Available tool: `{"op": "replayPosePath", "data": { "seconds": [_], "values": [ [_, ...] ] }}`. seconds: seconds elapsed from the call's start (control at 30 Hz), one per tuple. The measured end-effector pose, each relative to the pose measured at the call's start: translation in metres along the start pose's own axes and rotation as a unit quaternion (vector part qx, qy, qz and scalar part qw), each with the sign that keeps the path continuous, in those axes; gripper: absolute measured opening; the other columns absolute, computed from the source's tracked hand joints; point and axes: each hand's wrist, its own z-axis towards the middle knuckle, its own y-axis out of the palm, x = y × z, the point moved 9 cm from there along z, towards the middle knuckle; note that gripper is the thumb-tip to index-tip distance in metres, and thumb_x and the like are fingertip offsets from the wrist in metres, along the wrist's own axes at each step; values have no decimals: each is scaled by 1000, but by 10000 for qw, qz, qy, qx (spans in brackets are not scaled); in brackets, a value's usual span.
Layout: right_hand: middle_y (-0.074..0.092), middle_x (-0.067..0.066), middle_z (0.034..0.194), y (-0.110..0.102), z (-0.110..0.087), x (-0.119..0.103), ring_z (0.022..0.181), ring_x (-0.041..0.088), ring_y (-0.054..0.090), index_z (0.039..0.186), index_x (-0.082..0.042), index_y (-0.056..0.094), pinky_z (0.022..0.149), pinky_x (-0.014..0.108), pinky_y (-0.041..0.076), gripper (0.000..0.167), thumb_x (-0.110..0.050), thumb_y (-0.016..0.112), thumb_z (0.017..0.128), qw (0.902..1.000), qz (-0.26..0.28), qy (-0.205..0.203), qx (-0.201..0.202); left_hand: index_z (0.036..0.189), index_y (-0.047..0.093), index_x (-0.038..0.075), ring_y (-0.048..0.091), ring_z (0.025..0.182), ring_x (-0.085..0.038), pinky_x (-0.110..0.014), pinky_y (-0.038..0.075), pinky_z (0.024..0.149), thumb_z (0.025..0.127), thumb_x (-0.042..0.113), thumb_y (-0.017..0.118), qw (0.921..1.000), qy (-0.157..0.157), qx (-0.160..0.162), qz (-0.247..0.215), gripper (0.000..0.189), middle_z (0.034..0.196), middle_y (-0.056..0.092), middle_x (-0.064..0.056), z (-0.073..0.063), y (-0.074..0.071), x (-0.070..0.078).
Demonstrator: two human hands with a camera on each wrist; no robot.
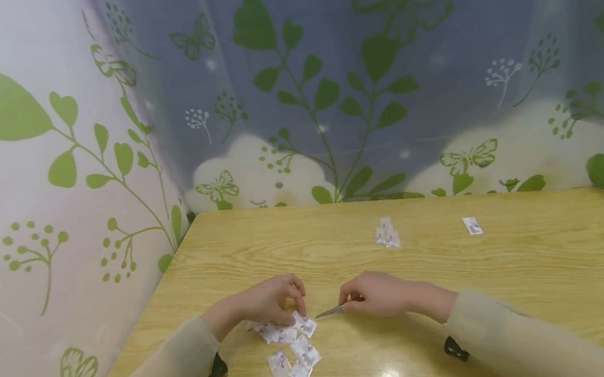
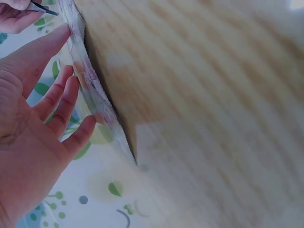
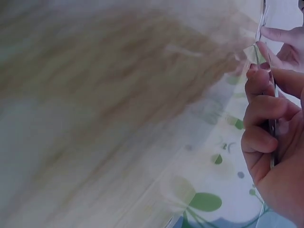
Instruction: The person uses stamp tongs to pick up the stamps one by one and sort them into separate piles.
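Observation:
Small white printed sachets lie in a loose, overlapping heap at the front of the table. Over the heap's far end is my left hand, its fingers spread and lightly bent. Its thumb and fingertips touch the sachets, whose serrated edge shows in the left wrist view. My right hand grips slim metal tweezers, fingers curled round them in the right wrist view. The tweezers point left, with their tip close to the sachet nearest the left fingertips.
Farther back on the wooden table sits a small group of sachets. One single sachet lies to the right of that group. A patterned curtain hangs behind the table and along its left side.

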Motion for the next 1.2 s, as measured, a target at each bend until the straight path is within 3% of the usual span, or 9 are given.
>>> {"op": "replayPosePath", "data": {
  "seconds": [0.47,0.7,1.03,1.2],
  "values": [
    [58,-13,71,6,9,-6,60,2,48,93,-14,70,56,24,43,13,-21,60,96,9999,102,13,-65,88,73,19,50,111,-19,-40,39,98,76,0,76,9999,92,91,-98,22,117,55,-2,0,-2,0],
    [61,-10,69,9,7,-9,58,2,52,94,-11,70,59,23,46,12,-19,60,96,9991,343,7,-252,86,73,21,51,109,-18,-39,40,98,77,2,76,9999,-46,133,77,21,116,55,0,0,-4,0],
    [62,-10,73,9,13,-13,63,1,52,95,-11,71,60,24,46,14,-20,60,96,9998,180,-17,-64,86,73,20,51,109,-18,-39,40,98,78,3,77,9998,-24,150,107,20,116,55,0,-1,-2,-1],
    [57,-7,62,6,5,-12,53,3,47,93,-9,71,54,23,43,14,-17,60,96,9983,416,237,-331,87,73,20,51,111,-20,-40,40,99,79,4,76,9997,-19,155,165,18,119,55,-2,-1,0,-1]
  ]
}}
